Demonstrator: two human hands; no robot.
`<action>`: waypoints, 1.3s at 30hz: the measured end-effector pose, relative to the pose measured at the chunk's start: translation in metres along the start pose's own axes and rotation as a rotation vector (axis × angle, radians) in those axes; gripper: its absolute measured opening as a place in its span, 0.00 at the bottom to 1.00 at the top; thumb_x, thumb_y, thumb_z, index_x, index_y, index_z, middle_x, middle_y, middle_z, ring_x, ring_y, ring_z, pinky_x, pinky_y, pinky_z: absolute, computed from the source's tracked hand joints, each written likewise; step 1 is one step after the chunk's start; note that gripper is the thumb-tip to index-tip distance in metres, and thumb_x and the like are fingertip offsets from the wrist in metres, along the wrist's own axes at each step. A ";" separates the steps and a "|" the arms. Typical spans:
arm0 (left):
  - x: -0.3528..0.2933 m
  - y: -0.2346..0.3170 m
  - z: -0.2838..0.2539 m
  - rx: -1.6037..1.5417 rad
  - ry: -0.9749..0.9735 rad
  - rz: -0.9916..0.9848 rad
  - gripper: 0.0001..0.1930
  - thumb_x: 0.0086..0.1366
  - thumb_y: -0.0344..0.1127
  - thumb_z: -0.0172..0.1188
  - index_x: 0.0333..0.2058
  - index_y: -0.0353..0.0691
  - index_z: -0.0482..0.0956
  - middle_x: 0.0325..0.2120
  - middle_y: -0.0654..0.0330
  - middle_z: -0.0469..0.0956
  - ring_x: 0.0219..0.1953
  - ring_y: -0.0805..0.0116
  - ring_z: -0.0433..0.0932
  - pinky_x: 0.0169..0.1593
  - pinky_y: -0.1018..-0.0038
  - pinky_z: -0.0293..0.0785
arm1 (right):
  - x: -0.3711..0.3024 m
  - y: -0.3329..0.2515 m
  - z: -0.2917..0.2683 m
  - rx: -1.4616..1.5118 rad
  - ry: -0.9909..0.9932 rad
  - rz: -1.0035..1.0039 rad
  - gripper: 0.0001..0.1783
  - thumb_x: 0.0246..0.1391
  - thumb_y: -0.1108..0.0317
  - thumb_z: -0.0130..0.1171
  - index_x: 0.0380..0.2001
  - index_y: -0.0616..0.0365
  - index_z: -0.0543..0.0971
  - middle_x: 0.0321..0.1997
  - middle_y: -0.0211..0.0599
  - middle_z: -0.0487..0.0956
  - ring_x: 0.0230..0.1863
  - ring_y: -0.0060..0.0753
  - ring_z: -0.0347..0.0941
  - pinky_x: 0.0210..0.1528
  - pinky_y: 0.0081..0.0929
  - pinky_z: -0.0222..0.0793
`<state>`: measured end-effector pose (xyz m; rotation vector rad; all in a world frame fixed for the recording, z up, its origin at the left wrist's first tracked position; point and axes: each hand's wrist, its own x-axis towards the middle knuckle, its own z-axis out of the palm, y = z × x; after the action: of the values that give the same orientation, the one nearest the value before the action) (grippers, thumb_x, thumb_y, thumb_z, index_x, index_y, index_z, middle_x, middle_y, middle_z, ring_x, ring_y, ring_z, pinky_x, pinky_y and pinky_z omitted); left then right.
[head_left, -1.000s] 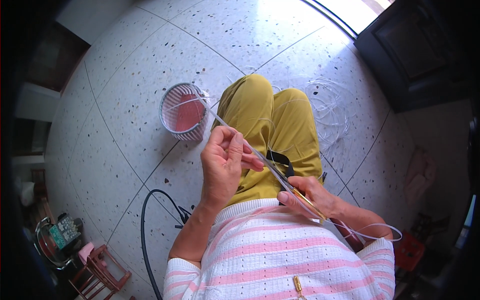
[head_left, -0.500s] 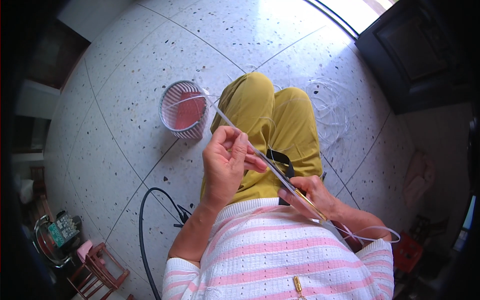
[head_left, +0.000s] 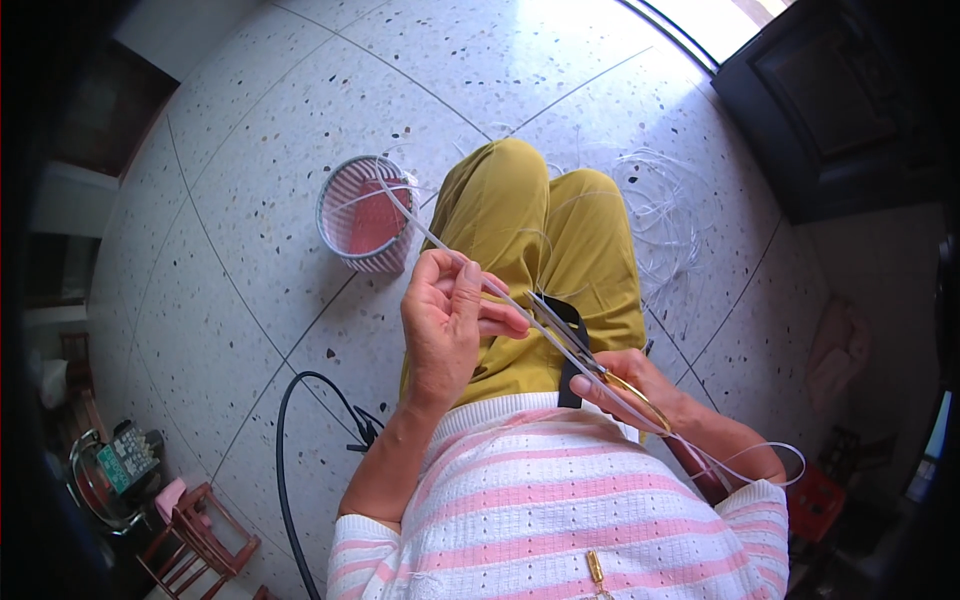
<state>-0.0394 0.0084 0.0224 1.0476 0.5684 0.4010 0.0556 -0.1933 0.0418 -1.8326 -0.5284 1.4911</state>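
My left hand [head_left: 443,328] is closed in a pinch, thumb and forefinger on a narrow whitish plastic strip [head_left: 426,232]. One end of that strip reaches up to a small basket [head_left: 378,264] with pale and dark stripes and a reddish bottom. From my left fingers the strip slants down past my right hand [head_left: 632,385] and loops over my right forearm. Gold-handled scissors [head_left: 602,371] are in my right hand, their blades parted slightly and pointing up toward my left fingers. The blades lie alongside the strip; whether they touch it I cannot tell.
A tangle of loose clear strip [head_left: 660,215] lies on the speckled tile floor right of my knees. At left, a black cable [head_left: 284,470] curves beside me, near a small wooden chair [head_left: 205,530]. A dark door [head_left: 825,105] stands at the upper right.
The scissor blades have parted and now show apart from the strip. My left hand has shifted slightly left, and the strip's far end has swung left over the basket.
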 end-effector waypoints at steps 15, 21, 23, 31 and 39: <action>-0.001 -0.010 -0.011 -0.105 -0.095 -0.134 0.07 0.67 0.30 0.56 0.36 0.31 0.74 0.27 0.57 0.76 0.24 0.73 0.79 0.28 0.75 0.81 | 0.005 0.003 0.003 -0.033 0.027 -0.013 0.26 0.59 0.43 0.55 0.21 0.55 0.74 0.16 0.21 0.67 0.19 0.14 0.59 0.19 0.21 0.51; -0.001 -0.014 -0.016 -0.170 -0.126 -0.184 0.08 0.67 0.32 0.56 0.37 0.32 0.73 0.26 0.58 0.76 0.24 0.73 0.79 0.29 0.75 0.82 | 0.006 0.002 0.004 0.052 -0.026 0.024 0.25 0.58 0.43 0.56 0.21 0.55 0.74 0.16 0.22 0.68 0.18 0.15 0.60 0.18 0.21 0.53; 0.000 -0.016 -0.017 -0.182 -0.120 -0.195 0.07 0.67 0.31 0.56 0.37 0.32 0.73 0.26 0.57 0.76 0.25 0.73 0.79 0.29 0.75 0.82 | 0.008 0.006 0.005 0.018 -0.023 0.006 0.26 0.58 0.43 0.56 0.20 0.55 0.73 0.16 0.21 0.67 0.19 0.15 0.59 0.19 0.22 0.53; -0.003 -0.011 -0.011 -0.197 -0.139 -0.225 0.06 0.67 0.29 0.56 0.36 0.31 0.73 0.27 0.56 0.77 0.26 0.72 0.80 0.31 0.74 0.82 | 0.006 0.003 0.005 0.103 -0.072 -0.048 0.26 0.58 0.45 0.58 0.19 0.56 0.71 0.17 0.19 0.65 0.20 0.14 0.57 0.20 0.22 0.54; -0.010 -0.006 -0.002 0.030 -0.098 -0.043 0.07 0.68 0.30 0.55 0.34 0.31 0.71 0.25 0.57 0.76 0.21 0.71 0.79 0.26 0.76 0.81 | 0.002 0.013 0.013 0.009 0.034 -0.181 0.22 0.61 0.55 0.57 0.20 0.60 0.73 0.16 0.21 0.63 0.20 0.13 0.55 0.19 0.23 0.50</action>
<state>-0.0475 0.0012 0.0184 1.0758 0.5096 0.3029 0.0426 -0.1968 0.0300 -1.7504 -0.6521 1.3367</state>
